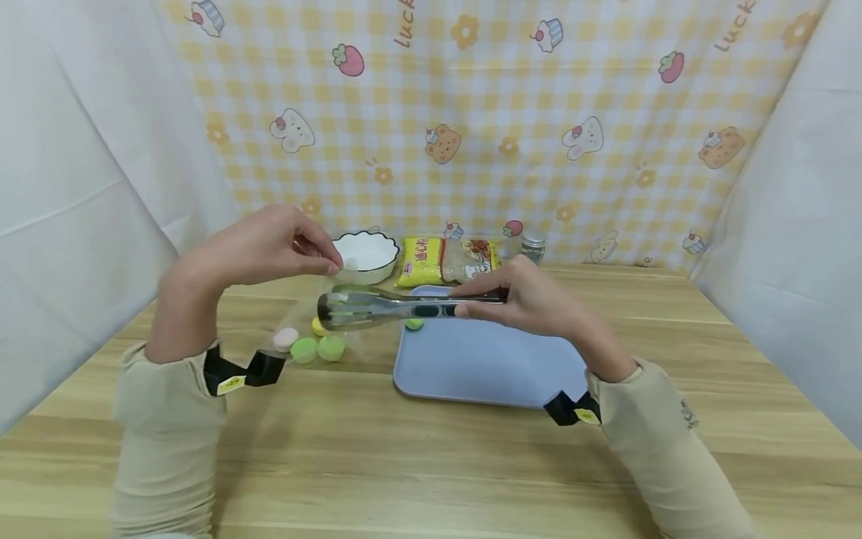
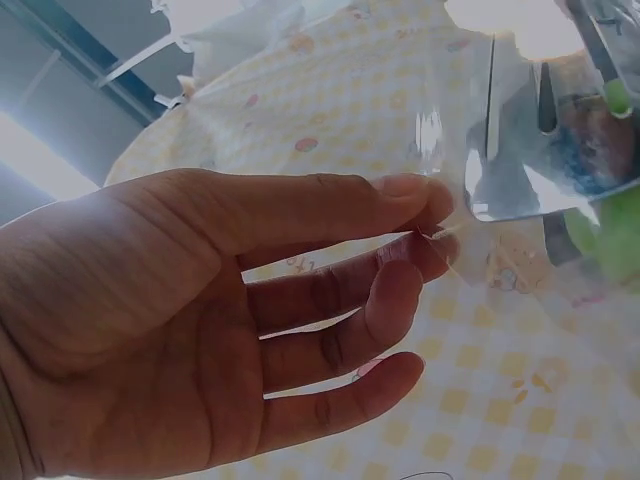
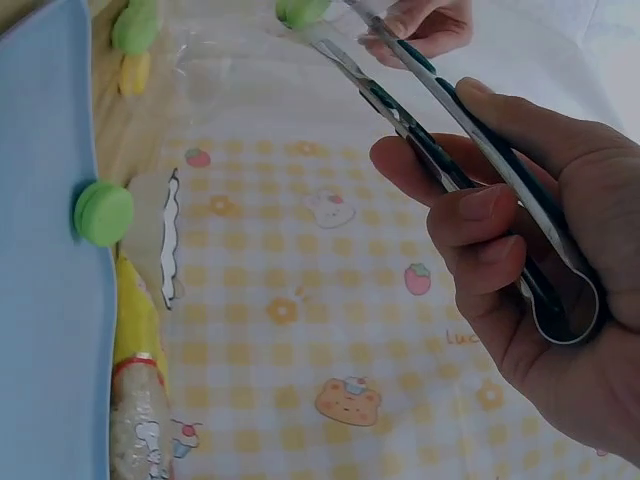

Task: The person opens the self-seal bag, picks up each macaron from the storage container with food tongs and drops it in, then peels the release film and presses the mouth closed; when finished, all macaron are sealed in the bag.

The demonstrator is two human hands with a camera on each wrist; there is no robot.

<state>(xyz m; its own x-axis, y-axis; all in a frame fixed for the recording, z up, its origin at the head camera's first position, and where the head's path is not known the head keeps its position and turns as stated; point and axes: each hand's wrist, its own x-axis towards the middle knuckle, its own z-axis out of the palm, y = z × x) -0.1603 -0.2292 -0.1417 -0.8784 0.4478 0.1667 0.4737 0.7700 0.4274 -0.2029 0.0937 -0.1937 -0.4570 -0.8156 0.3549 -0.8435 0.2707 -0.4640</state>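
Observation:
My left hand (image 1: 256, 243) pinches the edge of a clear plastic bag (image 2: 436, 130) between thumb and fingertips. My right hand (image 1: 528, 299) grips metal tongs (image 1: 390, 307) with dark handle grips, their tips pointing left, close to the bag. A green macaron (image 3: 302, 12) is at the tong tips; whether they clasp it firmly is hard to see. Below the tongs lie a pale pink macaron (image 1: 286, 339), green macarons (image 1: 304, 350) and a yellow macaron (image 1: 318, 326), partly behind the see-through bag. Another green macaron (image 3: 104, 213) sits at the edge of the blue tray (image 1: 465, 367).
Behind the tray stand a white scalloped bowl (image 1: 367, 254) with a dark rim, a yellow food packet (image 1: 423, 262) and a small lidded glass jar (image 1: 533, 247). A checked curtain (image 1: 485, 97) closes off the back of the wooden table (image 1: 377, 464); white cloth hangs at both sides.

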